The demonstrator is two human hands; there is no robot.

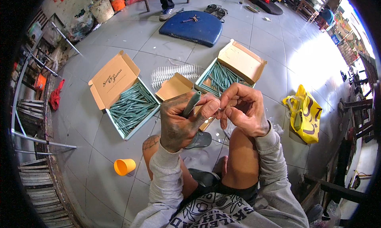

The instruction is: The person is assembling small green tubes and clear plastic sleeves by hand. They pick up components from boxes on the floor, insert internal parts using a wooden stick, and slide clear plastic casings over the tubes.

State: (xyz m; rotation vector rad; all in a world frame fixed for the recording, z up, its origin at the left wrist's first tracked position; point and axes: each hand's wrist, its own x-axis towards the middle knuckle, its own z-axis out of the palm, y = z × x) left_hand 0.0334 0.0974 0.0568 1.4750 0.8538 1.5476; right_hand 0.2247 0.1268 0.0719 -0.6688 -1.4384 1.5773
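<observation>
My left hand (pixel 176 122) is closed around a slim dark-green pen-like tube (pixel 192 103), its open end pointing up and away from me. Thumb and fingers of my right hand (pixel 247 109) are pinched close to the left fingertips. Something small and pale shows between the two hands, too small to name. Beyond them, on the left, an open cardboard box (pixel 114 79) is full of similar green tubes (pixel 133 107). Another open box (pixel 243 61) with more green tubes (pixel 226 78) stands beyond my right hand, which partly hides it.
A clear spiky plastic strip (pixel 174 74) and a small brown carton (pixel 174 87) lie between the boxes. An orange cup (pixel 124 167) is on its side at left, a yellow bag (pixel 304 116) at right. Farther off lies a blue cushion (pixel 194 27); a person's foot (pixel 166 14) is behind it.
</observation>
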